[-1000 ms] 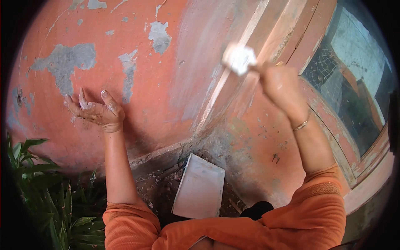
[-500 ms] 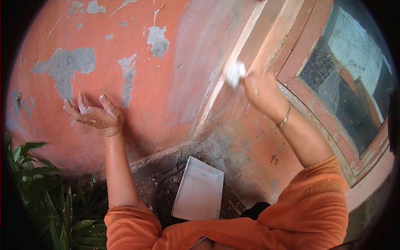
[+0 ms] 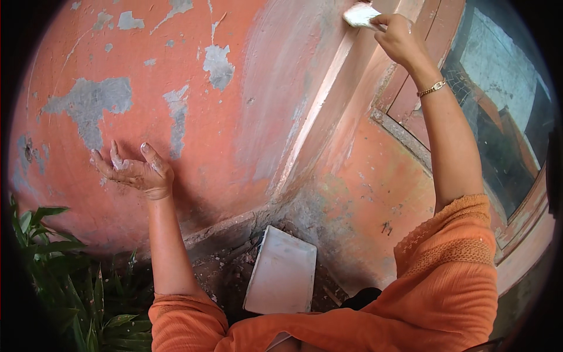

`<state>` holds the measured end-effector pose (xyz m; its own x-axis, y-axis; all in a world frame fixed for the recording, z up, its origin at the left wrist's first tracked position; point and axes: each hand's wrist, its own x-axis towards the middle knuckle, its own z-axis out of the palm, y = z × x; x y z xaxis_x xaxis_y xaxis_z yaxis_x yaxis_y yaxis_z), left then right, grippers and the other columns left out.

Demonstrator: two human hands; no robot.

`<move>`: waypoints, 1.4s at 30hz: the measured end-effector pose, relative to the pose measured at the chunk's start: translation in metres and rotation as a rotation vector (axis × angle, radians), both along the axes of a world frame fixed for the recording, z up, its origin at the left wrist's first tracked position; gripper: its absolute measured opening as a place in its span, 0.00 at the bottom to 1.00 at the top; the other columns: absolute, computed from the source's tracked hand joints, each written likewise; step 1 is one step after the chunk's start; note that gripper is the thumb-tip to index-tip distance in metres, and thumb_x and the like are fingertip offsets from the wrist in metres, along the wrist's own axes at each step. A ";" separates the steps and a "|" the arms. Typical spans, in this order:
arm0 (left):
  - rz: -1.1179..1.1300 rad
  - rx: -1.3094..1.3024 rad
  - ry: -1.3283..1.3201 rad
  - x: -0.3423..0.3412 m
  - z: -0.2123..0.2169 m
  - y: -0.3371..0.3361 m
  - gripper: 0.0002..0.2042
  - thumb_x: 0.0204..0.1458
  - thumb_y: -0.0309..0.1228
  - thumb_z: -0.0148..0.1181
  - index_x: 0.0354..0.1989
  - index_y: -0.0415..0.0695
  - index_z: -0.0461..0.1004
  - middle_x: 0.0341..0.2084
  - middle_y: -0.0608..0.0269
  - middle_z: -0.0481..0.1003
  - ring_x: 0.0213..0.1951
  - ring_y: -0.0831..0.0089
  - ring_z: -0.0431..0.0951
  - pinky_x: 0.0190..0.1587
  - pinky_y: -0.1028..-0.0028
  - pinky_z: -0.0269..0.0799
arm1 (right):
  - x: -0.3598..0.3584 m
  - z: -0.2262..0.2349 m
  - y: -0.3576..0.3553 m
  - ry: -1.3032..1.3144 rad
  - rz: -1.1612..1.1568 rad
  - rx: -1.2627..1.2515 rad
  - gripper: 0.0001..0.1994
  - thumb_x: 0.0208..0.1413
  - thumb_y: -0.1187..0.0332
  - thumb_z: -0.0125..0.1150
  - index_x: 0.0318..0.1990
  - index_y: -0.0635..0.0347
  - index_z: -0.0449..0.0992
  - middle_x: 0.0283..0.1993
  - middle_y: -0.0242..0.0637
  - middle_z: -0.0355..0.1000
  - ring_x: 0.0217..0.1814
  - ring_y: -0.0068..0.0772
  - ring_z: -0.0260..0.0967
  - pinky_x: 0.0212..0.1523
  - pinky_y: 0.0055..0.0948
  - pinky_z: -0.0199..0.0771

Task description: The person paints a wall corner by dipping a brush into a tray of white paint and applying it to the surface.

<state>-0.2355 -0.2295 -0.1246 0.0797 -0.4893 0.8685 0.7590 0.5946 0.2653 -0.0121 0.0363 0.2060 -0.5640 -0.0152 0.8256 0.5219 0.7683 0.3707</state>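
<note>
My right hand is raised high and grips a small white pad, pressed against the corner ridge of the orange wall near the top of the view. A thin bracelet sits on that wrist. My left hand is held palm up in front of the wall at the left, fingers spread and dusted white, holding nothing. Pale rubbed streaks run down the wall below the pad.
Grey patches show where the paint has flaked off. A white rectangular slab leans on the rubble at the wall's foot. Green plants fill the lower left. A window with a dark pane stands at the right.
My right hand has moved up the corner ridge with the white pad, from mid-height to near the top. My left hand has stayed in place, palm up.
</note>
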 end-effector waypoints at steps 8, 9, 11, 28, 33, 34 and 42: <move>-0.021 -0.001 0.019 0.004 0.005 0.004 0.36 0.55 0.32 0.51 0.66 0.36 0.36 0.62 0.43 0.40 0.60 0.47 0.52 0.57 0.50 0.64 | 0.003 0.022 0.044 0.095 0.324 -0.201 0.17 0.51 0.68 0.57 0.49 0.61 0.76 0.21 0.31 0.67 0.15 0.17 0.58 0.15 0.21 0.54; -0.024 -0.004 0.021 0.005 0.004 0.002 0.36 0.55 0.32 0.51 0.66 0.36 0.36 0.62 0.43 0.40 0.60 0.47 0.52 0.57 0.50 0.64 | -0.003 0.020 0.040 0.054 0.417 0.243 0.17 0.52 0.68 0.57 0.50 0.60 0.76 0.20 0.27 0.63 0.14 0.14 0.54 0.12 0.19 0.48; -0.031 -0.007 -0.021 0.004 -0.001 -0.004 0.37 0.54 0.31 0.52 0.66 0.37 0.35 0.62 0.42 0.39 0.60 0.46 0.52 0.58 0.50 0.64 | -0.014 0.003 0.009 0.123 0.322 0.046 0.14 0.50 0.71 0.55 0.45 0.63 0.77 0.26 0.45 0.69 0.27 0.35 0.64 0.27 0.31 0.60; 0.000 0.000 -0.008 0.007 0.002 -0.005 0.36 0.53 0.28 0.52 0.65 0.35 0.36 0.63 0.41 0.40 0.59 0.45 0.53 0.57 0.50 0.65 | -0.027 -0.017 0.015 0.428 0.684 -1.062 0.17 0.50 0.66 0.62 0.47 0.61 0.78 0.19 0.30 0.67 0.15 0.20 0.59 0.16 0.25 0.58; 0.084 -0.027 -0.154 0.010 -0.001 -0.006 0.37 0.54 0.29 0.52 0.66 0.36 0.35 0.63 0.41 0.39 0.59 0.45 0.53 0.57 0.50 0.65 | -0.027 0.003 0.016 0.272 0.226 -0.427 0.16 0.50 0.66 0.59 0.47 0.59 0.78 0.20 0.34 0.69 0.16 0.24 0.63 0.17 0.27 0.62; 0.020 0.011 -0.052 0.002 -0.001 -0.006 0.34 0.55 0.33 0.51 0.64 0.33 0.40 0.63 0.39 0.40 0.61 0.44 0.50 0.57 0.52 0.66 | -0.023 0.010 0.019 0.175 0.054 -0.409 0.16 0.49 0.65 0.58 0.46 0.56 0.80 0.22 0.40 0.73 0.18 0.29 0.69 0.21 0.30 0.69; -0.010 0.049 0.000 0.001 0.000 -0.001 0.32 0.56 0.39 0.50 0.61 0.28 0.47 0.63 0.37 0.41 0.63 0.44 0.48 0.56 0.55 0.68 | -0.025 0.006 -0.014 0.357 0.449 -0.868 0.14 0.53 0.70 0.57 0.45 0.66 0.76 0.17 0.27 0.61 0.13 0.18 0.53 0.12 0.23 0.52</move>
<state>-0.2347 -0.2310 -0.1248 0.0746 -0.5322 0.8433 0.7652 0.5728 0.2938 -0.0373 0.0226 0.2117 -0.3741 0.5158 0.7708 0.0921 0.8476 -0.5225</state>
